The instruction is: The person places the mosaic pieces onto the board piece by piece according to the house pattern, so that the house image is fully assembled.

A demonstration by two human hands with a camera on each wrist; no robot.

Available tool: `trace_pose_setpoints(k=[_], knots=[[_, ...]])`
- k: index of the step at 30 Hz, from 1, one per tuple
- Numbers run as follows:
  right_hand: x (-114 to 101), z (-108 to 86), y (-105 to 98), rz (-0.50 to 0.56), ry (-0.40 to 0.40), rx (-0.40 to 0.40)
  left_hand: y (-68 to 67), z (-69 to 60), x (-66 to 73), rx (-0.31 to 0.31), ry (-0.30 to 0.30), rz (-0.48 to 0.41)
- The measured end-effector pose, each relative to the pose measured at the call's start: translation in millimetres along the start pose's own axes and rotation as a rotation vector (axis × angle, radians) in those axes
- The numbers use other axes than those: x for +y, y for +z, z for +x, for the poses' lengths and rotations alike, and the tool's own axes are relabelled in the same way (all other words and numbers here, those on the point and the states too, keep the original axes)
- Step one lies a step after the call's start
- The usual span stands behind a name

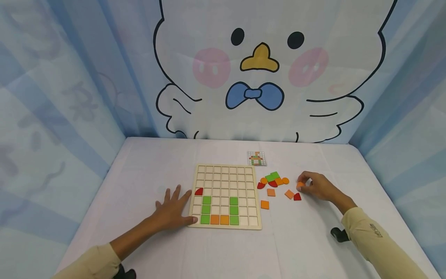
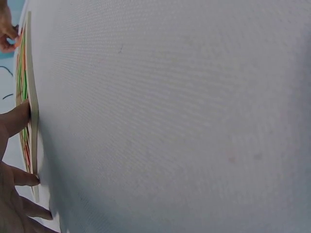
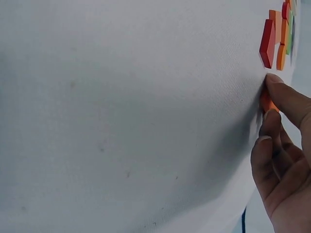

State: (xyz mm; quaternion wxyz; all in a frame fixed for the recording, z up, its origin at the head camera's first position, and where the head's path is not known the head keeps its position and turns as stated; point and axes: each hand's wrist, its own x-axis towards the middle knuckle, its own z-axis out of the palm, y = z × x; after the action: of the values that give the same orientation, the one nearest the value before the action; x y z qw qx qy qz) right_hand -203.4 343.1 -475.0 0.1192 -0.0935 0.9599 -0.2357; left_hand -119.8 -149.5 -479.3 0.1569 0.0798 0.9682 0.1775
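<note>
The square wooden grid board holds nine coloured tiles, with loose tiles remaining, left hand splayed, right hand pinching an orange tile.

White-covered table, pale blue cartoon-print curtains around it

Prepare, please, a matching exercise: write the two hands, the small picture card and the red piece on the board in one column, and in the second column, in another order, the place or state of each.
Column one
1. left hand
2. picture card
3. right hand
4. red piece on the board

Column two
A. pinching an orange piece
B. in the leftmost column of squares
C. spread out, touching the board
D. beyond the board's far edge

Right pairs: 1-C, 2-D, 3-A, 4-B
</note>
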Motion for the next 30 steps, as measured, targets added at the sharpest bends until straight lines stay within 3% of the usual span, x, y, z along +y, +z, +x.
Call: trace_pose_setpoints(k=[7,14,24,30], knots=[[1,-2.0,-3,0.007,-0.032,-0.013,0.2,0.7,-0.1,0.001,0.0,0.003],[-4,-3.5,-9,0.072,-0.01,-0.073,1.0,1.5,-0.8,0.001,-0.008,0.006],[-25,-1.5,-7,0.123,-0.054,-0.042,0.6,0.3,-0.3,0.004,-0.004,0.002],[-40,3.9,0,0.177,-0.038,-0.053,-0.2,0.2,0.4,0.001,-0.002,-0.003]])
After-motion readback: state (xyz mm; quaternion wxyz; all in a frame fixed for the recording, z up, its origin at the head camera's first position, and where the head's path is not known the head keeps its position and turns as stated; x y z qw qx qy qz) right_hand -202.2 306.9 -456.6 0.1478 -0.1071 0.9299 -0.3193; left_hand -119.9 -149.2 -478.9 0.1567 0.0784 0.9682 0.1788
